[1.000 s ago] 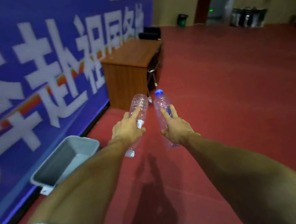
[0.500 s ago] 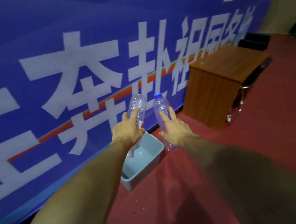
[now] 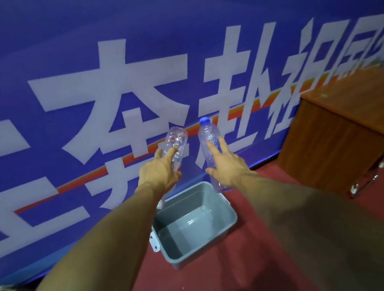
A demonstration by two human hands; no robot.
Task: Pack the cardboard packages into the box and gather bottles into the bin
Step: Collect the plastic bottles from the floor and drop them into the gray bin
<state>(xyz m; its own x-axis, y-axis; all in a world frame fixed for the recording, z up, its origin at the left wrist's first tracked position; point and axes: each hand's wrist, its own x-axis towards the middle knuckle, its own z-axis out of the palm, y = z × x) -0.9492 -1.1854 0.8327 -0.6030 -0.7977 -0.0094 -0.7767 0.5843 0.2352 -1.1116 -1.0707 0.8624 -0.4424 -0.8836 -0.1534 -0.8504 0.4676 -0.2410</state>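
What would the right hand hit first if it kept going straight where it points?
Probably the blue banner. The right hand, gripping a bottle, points forward at it, and the bin sits below that line. Depth is hard to judge.

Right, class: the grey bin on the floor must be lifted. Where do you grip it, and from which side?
Take the grey bin by its out-turned rim at the two short ends, from above. The lip offers something to hook under; the walls look smooth and sloping. The left hand holds an upturned bottle, the right hand a blue-capped bottle; free them first.
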